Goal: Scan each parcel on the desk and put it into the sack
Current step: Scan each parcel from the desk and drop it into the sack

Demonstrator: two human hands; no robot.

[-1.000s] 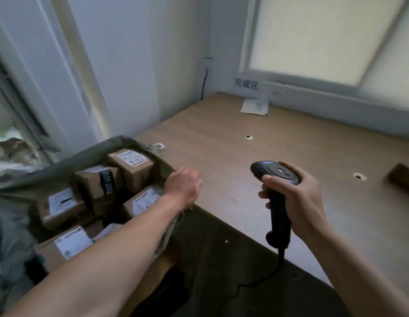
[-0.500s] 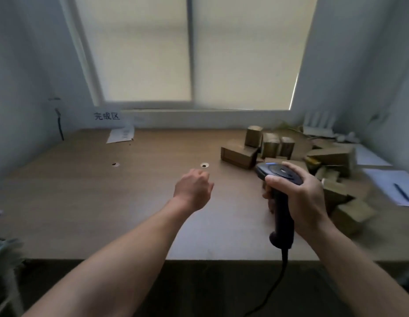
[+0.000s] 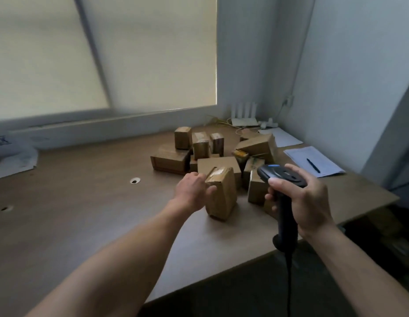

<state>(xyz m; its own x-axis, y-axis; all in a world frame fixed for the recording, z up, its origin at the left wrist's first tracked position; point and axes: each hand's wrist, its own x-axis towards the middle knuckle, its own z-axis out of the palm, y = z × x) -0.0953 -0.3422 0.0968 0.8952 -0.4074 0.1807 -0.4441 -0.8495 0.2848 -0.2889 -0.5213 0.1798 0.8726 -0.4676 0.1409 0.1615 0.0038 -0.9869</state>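
The front parcel (image 3: 221, 197) stands tilted at the near edge of the pile (image 3: 173, 160) on the desk (image 3: 84, 220). The left hand (image 3: 193, 191), over bare wood half a second back, now has it: thumb on the near face, fingers curling over the top corner, tips hidden. The right hand (image 3: 308, 202) stays wrapped round the scanner (image 3: 282, 178), just right of the parcel. Its cable (image 3: 289, 282) runs off the bottom edge.

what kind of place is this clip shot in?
Likely a small office corner set up as a parcel scanning station: a heap of cardboard parcels on a wooden desk, a corded barcode scanner in the right hand, and a router and paperwork by the wall.
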